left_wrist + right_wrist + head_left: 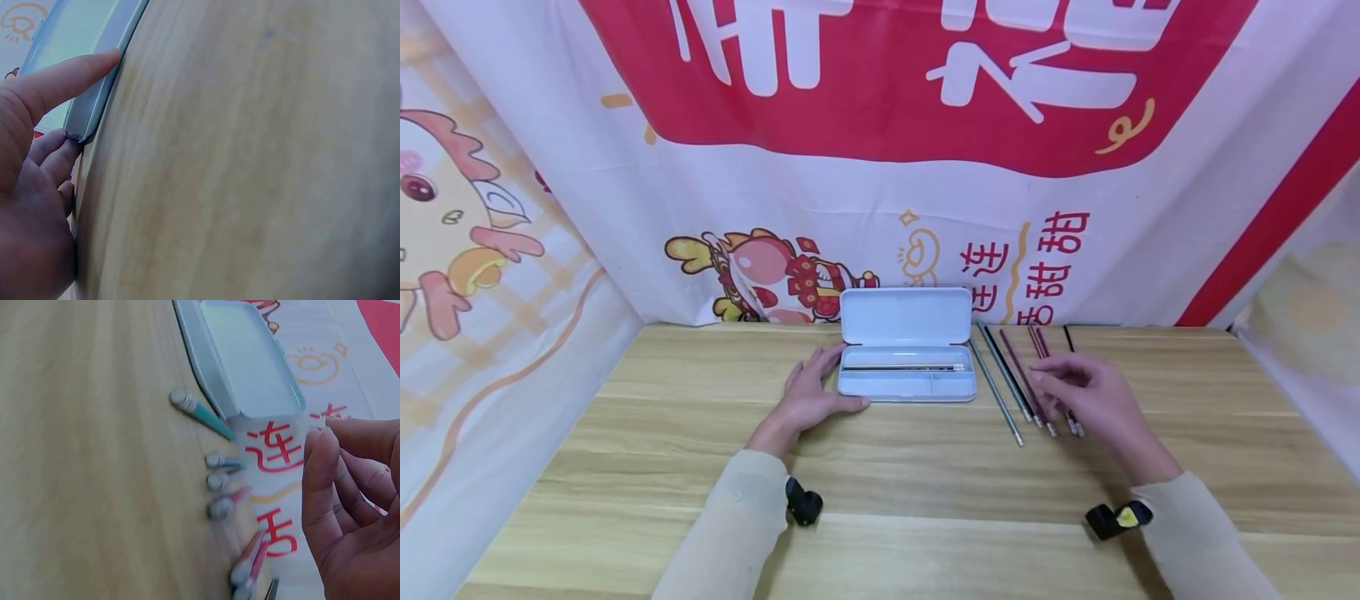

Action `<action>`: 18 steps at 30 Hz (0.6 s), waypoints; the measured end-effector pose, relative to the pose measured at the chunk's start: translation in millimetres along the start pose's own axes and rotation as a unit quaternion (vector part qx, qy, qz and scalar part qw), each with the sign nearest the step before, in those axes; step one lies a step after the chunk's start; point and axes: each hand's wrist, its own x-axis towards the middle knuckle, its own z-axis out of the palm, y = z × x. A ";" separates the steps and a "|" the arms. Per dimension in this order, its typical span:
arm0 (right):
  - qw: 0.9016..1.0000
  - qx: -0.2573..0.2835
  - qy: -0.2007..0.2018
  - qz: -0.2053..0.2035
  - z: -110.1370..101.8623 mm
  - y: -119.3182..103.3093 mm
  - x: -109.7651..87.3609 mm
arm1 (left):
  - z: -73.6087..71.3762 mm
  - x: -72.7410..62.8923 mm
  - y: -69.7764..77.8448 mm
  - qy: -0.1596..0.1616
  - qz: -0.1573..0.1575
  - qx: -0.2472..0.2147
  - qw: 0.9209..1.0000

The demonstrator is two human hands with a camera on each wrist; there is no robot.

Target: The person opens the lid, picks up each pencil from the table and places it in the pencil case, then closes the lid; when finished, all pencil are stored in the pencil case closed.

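Observation:
A light blue pencil case [880,386] lies with its lid [906,317] raised. Inside, by the divider, lies a dark pencil [895,367], its eraser end to the right. My left hand [812,396] holds the case's left end, thumb along the front wall and fingers at the side. My right hand [1086,392] hovers above loose pencils, thumb and index fingertips close together with nothing seen between them. Left of it lie a teal pencil [997,394], dark pencils [1009,375] and a dark red pencil [1022,373]. More red pencils [249,562] are partly hidden under the hand.
A wooden table [925,475] carries everything. A white and red printed cloth [820,192] hangs right behind the case and pencils. Another patterned cloth [512,275] hangs at the left. The tip of a black pencil [1069,337] shows beyond the right hand.

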 end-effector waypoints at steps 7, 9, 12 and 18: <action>0.999 0.023 0.004 0.027 -13.4 19.3 -7.2 | 0.5 0.0 -1.3 0.001 -0.001 0.003 1.000; 0.999 0.017 0.004 0.036 -19.0 24.0 -8.4 | 1.0 0.2 -1.6 0.000 0.000 0.004 1.000; 0.999 -0.002 0.007 0.048 -28.1 30.4 -10.0 | 1.5 0.4 -1.2 -0.001 0.002 0.001 1.000; 0.998 -0.038 0.017 0.051 -41.9 39.3 -11.2 | 1.1 0.5 -1.0 0.000 0.000 -0.002 1.000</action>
